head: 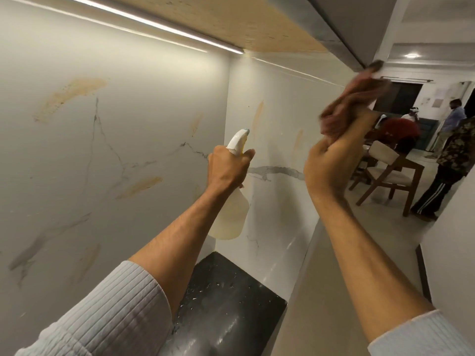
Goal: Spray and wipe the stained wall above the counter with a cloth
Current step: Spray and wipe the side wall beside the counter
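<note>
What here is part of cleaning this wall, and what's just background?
Part of the job: spray bottle in left hand, brown cloth in right hand, stained wall.
Background: black counter, wooden chair, light strip.

Spray bottle (231,214): translucent, pale yellowish body, white trigger head with bluish nozzle tip, held upright, nozzle toward corner panel of wall. Cloth (354,98): brown, bunched, motion-blurred, raised high near cabinet underside edge. Wall (144,104): white marble-look panels with grey veins, meeting at corner; orange-tan smears on both panels, largest upper left, smaller streaks mid-left and beside corner. Counter (226,304): black, speckled, glossy, below wall.
</note>
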